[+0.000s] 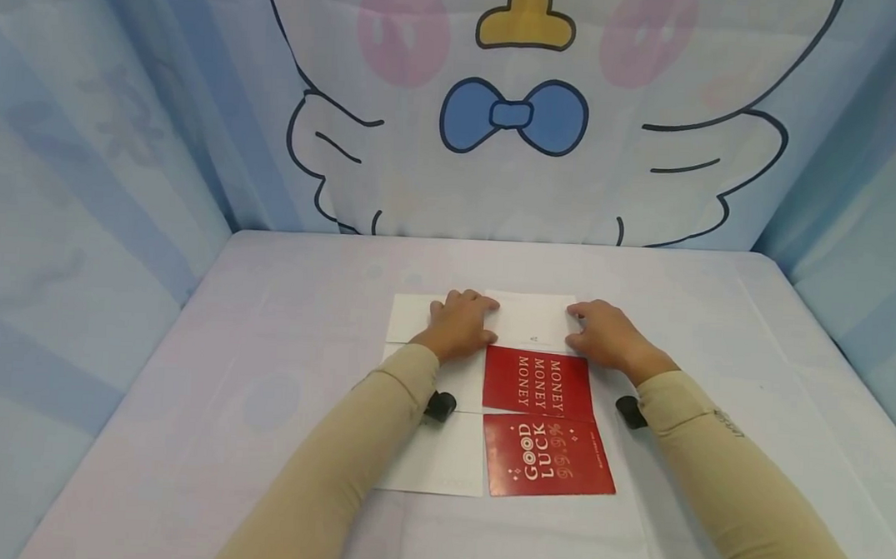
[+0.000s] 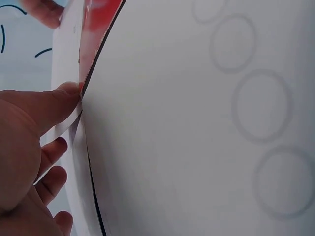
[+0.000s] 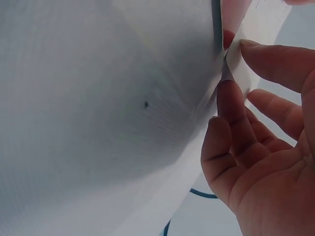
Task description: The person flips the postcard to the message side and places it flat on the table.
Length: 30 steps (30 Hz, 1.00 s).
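**Pale worktop, cards in a grid, both hands on the far white one**

Lavender-clothed worktop (image 1: 279,372) before a cartoon-bird backdrop (image 1: 515,116). Left hand (image 1: 461,322) and right hand (image 1: 603,332) pinching opposite edges of the white card (image 1: 532,321) at the far end of the right column, thumbs and fingertips closed on paper. Just nearer, touching or nearly so: red "MONEY" card (image 1: 537,382), then red "GOOD LUCK" card (image 1: 549,455). Judged mid-placement or mid-flip; next calls for squaring edges evenly.

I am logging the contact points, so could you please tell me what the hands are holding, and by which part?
Both hands hold the white card: the left hand at its left edge, the right hand at its right edge, fingers pinching.
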Each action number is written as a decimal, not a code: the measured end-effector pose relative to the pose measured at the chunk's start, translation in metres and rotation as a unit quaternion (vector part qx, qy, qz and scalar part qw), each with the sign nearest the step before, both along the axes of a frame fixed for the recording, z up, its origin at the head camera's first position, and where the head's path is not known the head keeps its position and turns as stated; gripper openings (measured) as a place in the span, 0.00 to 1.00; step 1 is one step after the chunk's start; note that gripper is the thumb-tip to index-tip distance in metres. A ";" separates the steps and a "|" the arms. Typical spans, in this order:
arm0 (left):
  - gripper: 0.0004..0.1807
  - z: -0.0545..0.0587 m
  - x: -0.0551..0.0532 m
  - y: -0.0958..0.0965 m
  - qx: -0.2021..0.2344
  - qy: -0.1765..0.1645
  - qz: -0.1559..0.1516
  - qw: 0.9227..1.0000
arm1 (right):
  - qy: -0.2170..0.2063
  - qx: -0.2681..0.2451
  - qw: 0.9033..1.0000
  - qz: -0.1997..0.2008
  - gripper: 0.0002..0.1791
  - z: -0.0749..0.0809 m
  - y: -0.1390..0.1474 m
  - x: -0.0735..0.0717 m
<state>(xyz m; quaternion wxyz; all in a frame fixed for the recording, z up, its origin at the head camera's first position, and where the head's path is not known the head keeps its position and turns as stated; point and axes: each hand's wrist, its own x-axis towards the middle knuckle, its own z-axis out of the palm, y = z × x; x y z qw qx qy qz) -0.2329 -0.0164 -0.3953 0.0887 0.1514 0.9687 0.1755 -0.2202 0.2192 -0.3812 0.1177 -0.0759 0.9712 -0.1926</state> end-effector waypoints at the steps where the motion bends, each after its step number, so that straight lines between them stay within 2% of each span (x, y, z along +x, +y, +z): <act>1: 0.30 0.001 0.000 0.000 0.001 -0.002 -0.001 1.000 | -0.001 0.000 1.000 0.000 0.32 0.000 0.000 0.000; 11: 0.30 0.001 0.001 -0.002 0.002 -0.006 0.000 1.000 | -0.013 -0.011 1.000 -0.006 0.32 0.001 0.001 0.001; 18: 0.27 -0.002 -0.001 -0.001 0.000 -0.010 -0.013 1.000 | 0.007 0.008 1.000 0.005 0.31 -0.002 0.000 0.000; 23: 0.27 -0.003 -0.001 -0.001 -0.008 -0.016 -0.018 1.000 | -0.006 0.007 1.000 0.001 0.30 -0.003 0.001 0.000; 30: 0.31 -0.003 0.000 0.000 0.003 -0.008 -0.011 1.000 | 0.000 0.005 1.000 0.008 0.30 -0.003 0.002 0.001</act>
